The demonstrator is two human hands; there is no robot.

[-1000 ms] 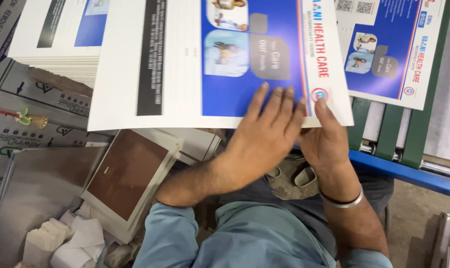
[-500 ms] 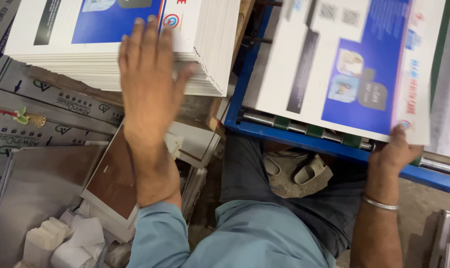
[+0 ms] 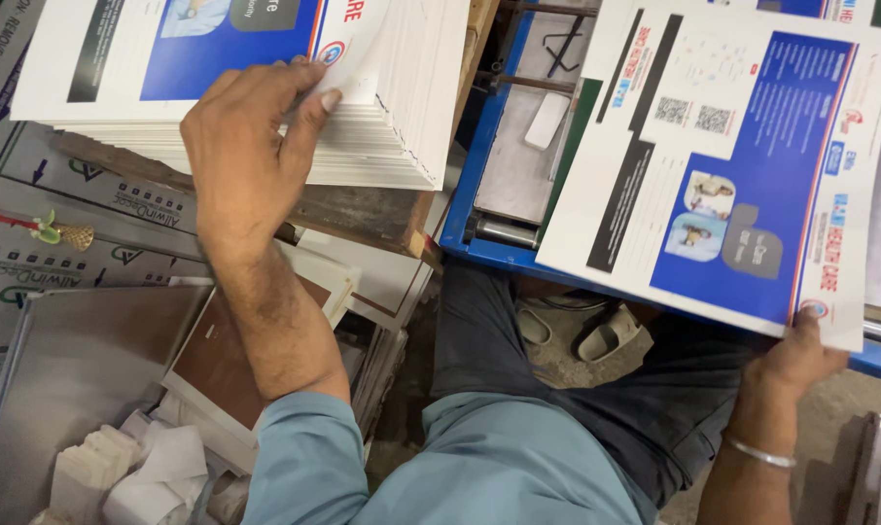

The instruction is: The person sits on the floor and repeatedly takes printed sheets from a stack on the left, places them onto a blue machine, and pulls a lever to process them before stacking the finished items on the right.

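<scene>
1. Stack of sheets (image 3: 382, 117): white paper, smooth, printed tops look slightly glossy.
2. Loose sheet (image 3: 742, 165): same coated paper.
3. Board (image 3: 363, 209) under the stack: rough, worn wood.
4. Machine frame (image 3: 479, 165): blue painted metal.
5. Bangle (image 3: 761, 454): shiny metal.
6. Shirt (image 3: 479, 467): soft matt cloth.

One head-worn camera looks steeply down, close over the stack of printed sheets (image 3: 256, 87) and the person's lap.

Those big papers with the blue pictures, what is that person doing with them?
A person is handling printed sheets. The left hand rests on a tall stack of white-and-blue printed sheets and lifts the top sheet's corner with its thumb. The right hand grips the lower edge of one loose white-and-blue printed sheet, which lies over a blue metal machine frame.
</scene>
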